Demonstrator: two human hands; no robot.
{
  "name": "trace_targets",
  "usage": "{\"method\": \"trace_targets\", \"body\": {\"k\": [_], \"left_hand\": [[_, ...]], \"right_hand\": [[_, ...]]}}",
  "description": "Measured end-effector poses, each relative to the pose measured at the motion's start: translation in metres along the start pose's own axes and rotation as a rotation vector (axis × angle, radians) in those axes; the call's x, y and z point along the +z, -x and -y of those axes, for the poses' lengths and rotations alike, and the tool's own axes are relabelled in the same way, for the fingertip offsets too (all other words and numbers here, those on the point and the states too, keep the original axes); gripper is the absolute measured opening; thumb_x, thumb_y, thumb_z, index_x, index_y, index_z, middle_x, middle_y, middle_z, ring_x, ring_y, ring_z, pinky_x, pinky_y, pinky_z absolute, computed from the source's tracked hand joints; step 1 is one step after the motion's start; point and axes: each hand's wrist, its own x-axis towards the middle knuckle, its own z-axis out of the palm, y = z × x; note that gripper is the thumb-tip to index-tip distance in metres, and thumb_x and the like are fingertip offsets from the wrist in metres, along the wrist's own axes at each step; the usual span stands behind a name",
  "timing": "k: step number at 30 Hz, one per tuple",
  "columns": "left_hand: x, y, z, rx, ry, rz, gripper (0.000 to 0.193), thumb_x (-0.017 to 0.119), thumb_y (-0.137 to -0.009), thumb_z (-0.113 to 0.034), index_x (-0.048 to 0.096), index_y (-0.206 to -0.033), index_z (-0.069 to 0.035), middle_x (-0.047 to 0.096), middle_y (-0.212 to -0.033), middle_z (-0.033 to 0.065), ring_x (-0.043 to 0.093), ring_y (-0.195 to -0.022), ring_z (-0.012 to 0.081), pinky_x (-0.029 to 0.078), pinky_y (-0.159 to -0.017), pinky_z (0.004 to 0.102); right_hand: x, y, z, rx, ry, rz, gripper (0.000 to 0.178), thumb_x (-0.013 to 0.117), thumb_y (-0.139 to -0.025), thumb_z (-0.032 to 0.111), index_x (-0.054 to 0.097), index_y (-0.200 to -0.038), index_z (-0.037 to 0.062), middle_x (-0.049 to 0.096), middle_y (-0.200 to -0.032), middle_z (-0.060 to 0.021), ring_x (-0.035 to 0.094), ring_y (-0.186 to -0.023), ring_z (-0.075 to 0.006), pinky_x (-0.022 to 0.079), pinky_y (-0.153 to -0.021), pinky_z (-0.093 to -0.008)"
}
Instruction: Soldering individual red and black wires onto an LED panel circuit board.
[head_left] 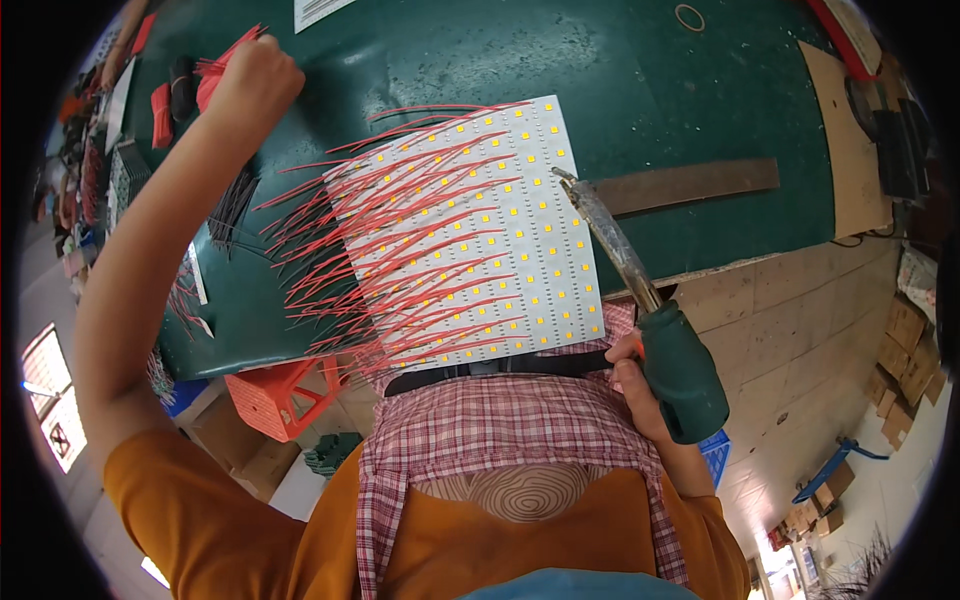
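Note:
My left hand (262,75) reaches to the far left of the table, its fingers curled closed on a bundle of red wires (213,84); the fingertips are partly hidden. My right hand (642,395) grips the green handle of a soldering iron (685,378). Its metal tip points up and left over the right edge of a white LED board (545,230); I cannot tell whether it touches. The board carries rows of yellow LEDs. Many red wires (430,235) lie across it, fanning past its left edge, with black wires among them.
Bundles of black wire (181,88) and red wire (161,115) lie at the far left on the green table (690,90). Right of the board is a flat brown bar (690,188). An orange stool (275,400) stands below the near left edge. A rubber band (690,17) lies at the back.

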Motion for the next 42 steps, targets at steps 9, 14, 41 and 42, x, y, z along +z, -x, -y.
{"method": "trace_targets", "body": {"k": [9, 14, 41, 42], "left_hand": [[-0.094, 0.066, 0.001, -0.215, 0.776, -0.553, 0.020, 0.062, -0.078, -0.006, 0.070, -0.096, -0.009, 0.069, -0.094, 0.0066, 0.066, -0.087, 0.0238, 0.053, -0.069, 0.0356], [-0.195, 0.077, -0.077, -0.235, 1.200, -0.638, 0.028, 0.066, -0.073, -0.011, 0.071, -0.100, -0.009, 0.066, -0.093, 0.0002, 0.063, -0.086, 0.0178, 0.044, -0.083, 0.0398], [-0.191, 0.066, -0.112, -0.261, 1.344, -0.775, 0.030, 0.070, -0.071, -0.006, 0.069, -0.100, 0.000, 0.062, -0.091, 0.0077, 0.064, -0.082, 0.0230, 0.058, -0.071, 0.0338], [-0.191, 0.065, -0.112, -0.259, 1.344, -0.781, 0.029, 0.070, -0.071, -0.006, 0.069, -0.100, 0.000, 0.062, -0.091, 0.0076, 0.064, -0.082, 0.0229, 0.058, -0.071, 0.0337]], "right_hand": [[-0.002, 0.008, 0.000, 0.099, 0.010, -0.085, 0.028, 0.076, -0.075, 0.001, 0.070, -0.101, 0.0076, 0.074, -0.082, -0.0016, 0.071, -0.074, -0.0165, 0.057, -0.071, -0.0300], [0.004, 0.000, 0.007, 0.186, -0.170, -0.074, 0.030, 0.077, -0.073, 0.002, 0.070, -0.102, 0.0081, 0.074, -0.083, -0.0012, 0.071, -0.075, -0.0171, 0.057, -0.071, -0.0300], [-0.011, 0.007, 0.016, 0.245, 0.214, 0.182, 0.018, 0.068, -0.092, 0.018, 0.064, -0.099, 0.0016, 0.070, -0.086, -0.0074, 0.066, -0.075, -0.0171, 0.053, -0.070, -0.0292], [-0.009, 0.011, 0.012, 0.210, 0.176, 0.113, 0.016, 0.067, -0.092, 0.015, 0.064, -0.099, 0.0013, 0.069, -0.085, -0.0079, 0.065, -0.074, -0.0176, 0.052, -0.069, -0.0298]]}}
